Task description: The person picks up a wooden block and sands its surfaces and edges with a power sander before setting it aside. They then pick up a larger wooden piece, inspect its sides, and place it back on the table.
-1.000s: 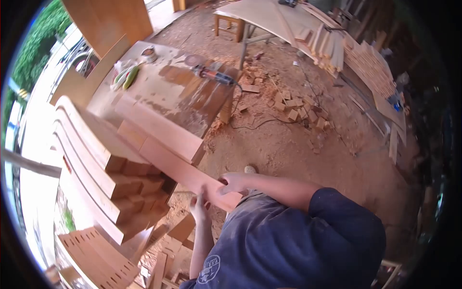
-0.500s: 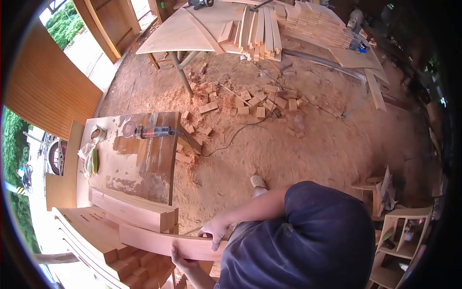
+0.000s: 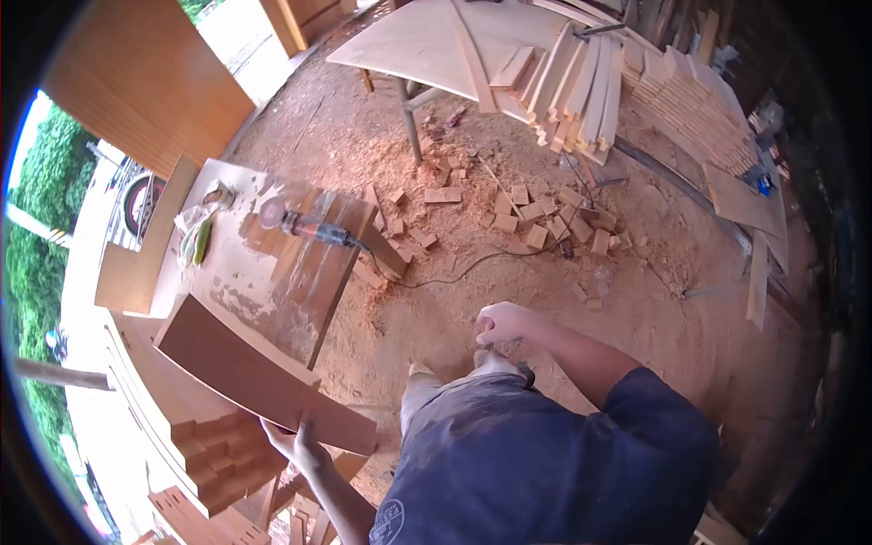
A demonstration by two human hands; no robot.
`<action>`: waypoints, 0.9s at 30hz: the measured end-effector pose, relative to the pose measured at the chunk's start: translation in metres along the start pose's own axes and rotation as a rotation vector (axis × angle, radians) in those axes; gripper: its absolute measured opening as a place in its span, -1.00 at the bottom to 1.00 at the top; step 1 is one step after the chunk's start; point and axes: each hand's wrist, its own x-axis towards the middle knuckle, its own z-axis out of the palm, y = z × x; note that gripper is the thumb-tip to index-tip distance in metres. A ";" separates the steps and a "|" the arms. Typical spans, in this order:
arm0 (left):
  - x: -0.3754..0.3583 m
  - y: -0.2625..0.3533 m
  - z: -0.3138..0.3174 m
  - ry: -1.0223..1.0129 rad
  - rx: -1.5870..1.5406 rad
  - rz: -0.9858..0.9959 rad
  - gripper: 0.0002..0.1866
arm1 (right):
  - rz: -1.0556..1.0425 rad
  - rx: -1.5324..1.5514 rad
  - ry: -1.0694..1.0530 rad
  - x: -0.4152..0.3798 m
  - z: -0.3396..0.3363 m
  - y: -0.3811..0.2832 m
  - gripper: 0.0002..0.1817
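My left hand (image 3: 300,445) grips a wide wooden board (image 3: 263,372) from below, near its right end, with the thumb on its face. Tilted, the board spans the near end of the worktable and the piled lumber. Under its left part lies a stack of boards (image 3: 222,459) with stepped ends. My right hand (image 3: 502,323) hangs over the floor above my legs, away from the board. Its fingers curl loosely, with a gap to the thumb and nothing visible between them.
An angle grinder (image 3: 309,227) with a cord rests on the stained worktable (image 3: 241,304), near a plastic bag (image 3: 193,234) and a tin (image 3: 218,193). Wood offcuts (image 3: 545,213) and shavings litter the floor. Long strips (image 3: 581,86) lie on the far table (image 3: 418,41).
The right hand has let go of the board and moved up and away. In the left hand the board has swung, its left end raised over the stack. The view has shifted.
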 end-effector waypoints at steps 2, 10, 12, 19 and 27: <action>0.016 -0.012 0.024 -0.063 0.077 -0.009 -0.18 | 0.109 0.072 0.079 -0.014 -0.018 0.013 -0.24; 0.130 -0.052 0.143 -0.459 0.004 0.020 -0.19 | 0.210 0.036 0.233 0.034 -0.017 -0.001 -0.34; 0.160 -0.054 0.165 -0.470 -0.060 -0.010 -0.22 | 0.271 0.032 0.130 0.056 -0.015 -0.019 -0.34; 0.236 -0.038 0.177 -0.422 -0.025 -0.092 -0.22 | 0.067 -0.129 -0.004 0.166 -0.057 -0.117 -0.36; 0.231 -0.026 0.146 -0.106 0.077 -0.161 -0.22 | -0.288 -0.241 0.213 0.331 -0.111 -0.223 -0.25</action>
